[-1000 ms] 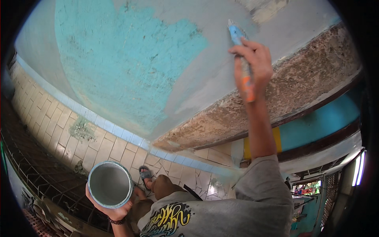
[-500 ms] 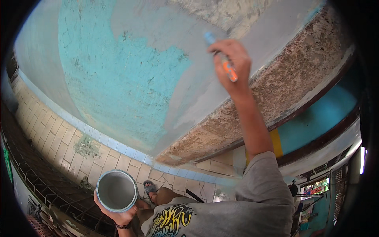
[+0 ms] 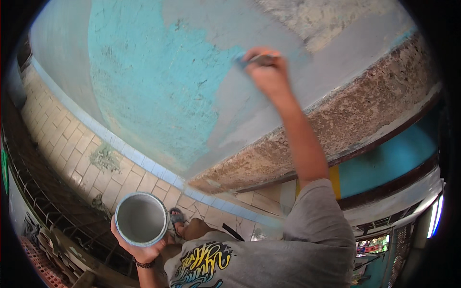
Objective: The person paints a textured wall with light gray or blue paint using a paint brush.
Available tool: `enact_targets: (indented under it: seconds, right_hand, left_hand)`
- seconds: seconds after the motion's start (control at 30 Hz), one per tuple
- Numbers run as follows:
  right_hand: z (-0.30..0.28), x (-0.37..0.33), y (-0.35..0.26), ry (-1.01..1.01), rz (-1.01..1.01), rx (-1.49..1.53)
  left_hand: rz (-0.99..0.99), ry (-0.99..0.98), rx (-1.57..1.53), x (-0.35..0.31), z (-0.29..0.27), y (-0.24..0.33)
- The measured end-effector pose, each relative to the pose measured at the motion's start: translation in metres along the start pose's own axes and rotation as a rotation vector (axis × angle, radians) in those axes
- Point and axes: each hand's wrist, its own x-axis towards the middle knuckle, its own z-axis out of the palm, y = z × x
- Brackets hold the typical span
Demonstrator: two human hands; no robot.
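My right hand is raised against the wall, its fingers closed round a paintbrush. The blue-tinged brush end points left, blurred by motion, at the border between the turquoise paint and the grey coat. Down at the lower left, my left hand grips a round paint can from below and the side. The can's open top faces up and shows a grey inside; how much paint it holds I cannot tell.
A rough brown ledge runs along the wall's right side. Bare, unpainted plaster shows at the top. Below lie beige floor tiles edged by a light blue tile strip. A dark metal rack stands at the left.
My right hand has moved left and slightly down with the brush, from the grey area to the turquoise border. The brush handle has turned. My left hand still holds the can, slightly higher in view.
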Motion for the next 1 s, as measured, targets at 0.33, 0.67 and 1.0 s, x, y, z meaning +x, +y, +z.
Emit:
enact_targets:
  seconds: [0.33, 0.67, 1.0]
  right_hand:
    - [0.155, -0.153, 0.082, -0.328, -0.592, -0.495]
    - [0.026, -0.063, 0.022, 0.589, -0.537, -0.476]
    - [0.187, -0.185, 0.121, -0.276, -0.334, -0.12]
  left_hand:
    - [-0.013, -0.012, 0.027, 0.0, -0.004, -0.002]
    - [0.032, 0.038, 0.066, 0.003, -0.012, -0.007]
    - [0.097, -0.023, 0.142, 0.003, -0.026, -0.011]
